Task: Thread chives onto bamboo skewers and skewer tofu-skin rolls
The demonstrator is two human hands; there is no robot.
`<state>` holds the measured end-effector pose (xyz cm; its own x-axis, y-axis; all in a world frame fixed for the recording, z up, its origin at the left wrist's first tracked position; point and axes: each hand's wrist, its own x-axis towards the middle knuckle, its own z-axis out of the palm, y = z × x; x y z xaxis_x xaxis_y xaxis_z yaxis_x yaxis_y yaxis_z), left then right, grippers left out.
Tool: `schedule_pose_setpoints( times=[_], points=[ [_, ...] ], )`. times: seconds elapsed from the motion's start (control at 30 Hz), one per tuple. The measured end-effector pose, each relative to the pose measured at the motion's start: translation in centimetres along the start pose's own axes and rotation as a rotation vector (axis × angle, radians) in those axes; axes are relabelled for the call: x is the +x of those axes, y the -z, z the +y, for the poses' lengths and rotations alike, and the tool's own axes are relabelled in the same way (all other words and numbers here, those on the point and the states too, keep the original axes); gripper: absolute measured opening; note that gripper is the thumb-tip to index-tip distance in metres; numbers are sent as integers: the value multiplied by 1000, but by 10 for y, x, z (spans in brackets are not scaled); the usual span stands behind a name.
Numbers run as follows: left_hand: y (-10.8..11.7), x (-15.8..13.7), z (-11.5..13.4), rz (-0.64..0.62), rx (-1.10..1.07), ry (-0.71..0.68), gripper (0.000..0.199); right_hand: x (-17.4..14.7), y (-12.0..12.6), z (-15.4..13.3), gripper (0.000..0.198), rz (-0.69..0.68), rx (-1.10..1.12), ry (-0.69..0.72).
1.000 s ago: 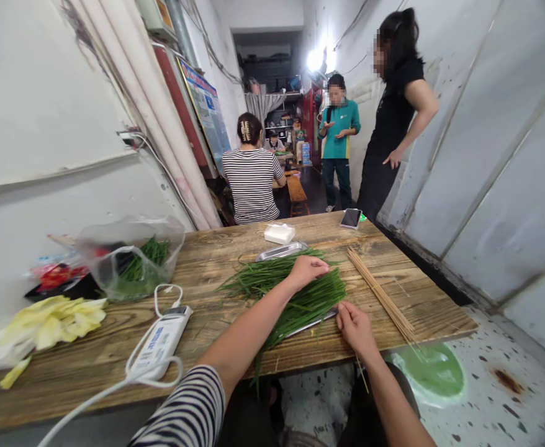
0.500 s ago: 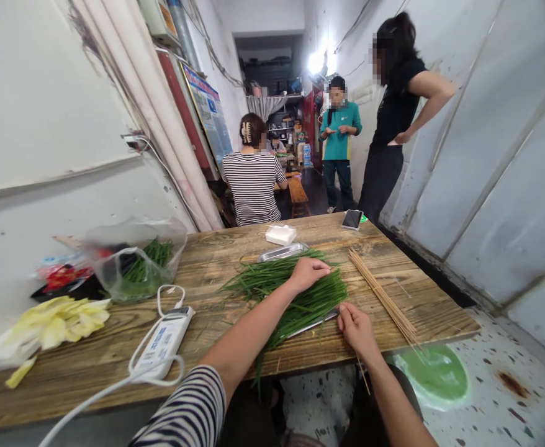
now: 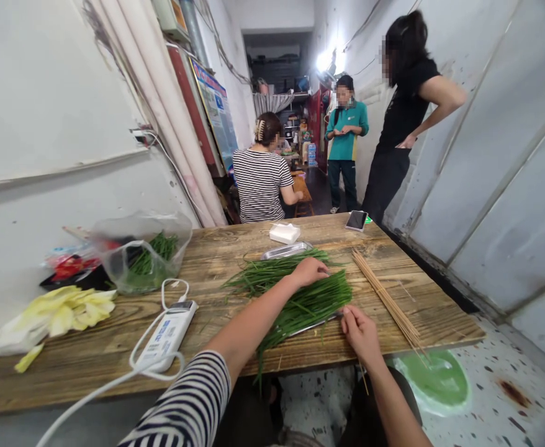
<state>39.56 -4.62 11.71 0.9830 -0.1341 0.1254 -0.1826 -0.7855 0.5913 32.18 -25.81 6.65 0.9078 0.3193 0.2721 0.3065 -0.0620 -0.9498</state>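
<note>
A heap of green chives (image 3: 319, 299) lies over a metal tray (image 3: 316, 324) on the wooden table. My left hand (image 3: 310, 272) reaches across the heap, its fingers curled down and closed on chives at the far side; the fingertips are partly hidden. My right hand (image 3: 360, 330) is closed in a pinch at the near right corner of the heap. Out of its underside sticks a thin bamboo skewer (image 3: 364, 380), pointing down past the table edge. To the right lies a bundle of bamboo skewers (image 3: 387, 298).
Behind the chives are a second metal tray (image 3: 286, 250) and a white tissue pack (image 3: 284, 233). A phone (image 3: 356, 220) lies at the far edge. Leftward are a power strip (image 3: 169, 335), a plastic bag (image 3: 139, 261) with chives and yellow leaves (image 3: 67, 310). Three people are beyond the table.
My left hand's fingertips have dipped lower into the chives, and a gap now shows between two parts of the heap. My right hand keeps its pinch. The view has shifted slightly.
</note>
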Motion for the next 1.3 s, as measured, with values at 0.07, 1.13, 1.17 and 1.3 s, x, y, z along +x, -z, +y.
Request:
schedule_pose_setpoints(
  times=[0.07,1.13,1.17,1.3],
  points=[
    [-9,6,-3,-43,55,10,18,0,0,-2,39,-3,-3,6],
    [14,-10,16,195,454,195,22,2,-3,8,40,1,46,-43],
    [11,-9,17,178,450,169,23,2,-3,8,40,0,47,-42],
    [-2,2,11,86,307,198,22,3,-2,6,40,-3,40,-34]
  ],
)
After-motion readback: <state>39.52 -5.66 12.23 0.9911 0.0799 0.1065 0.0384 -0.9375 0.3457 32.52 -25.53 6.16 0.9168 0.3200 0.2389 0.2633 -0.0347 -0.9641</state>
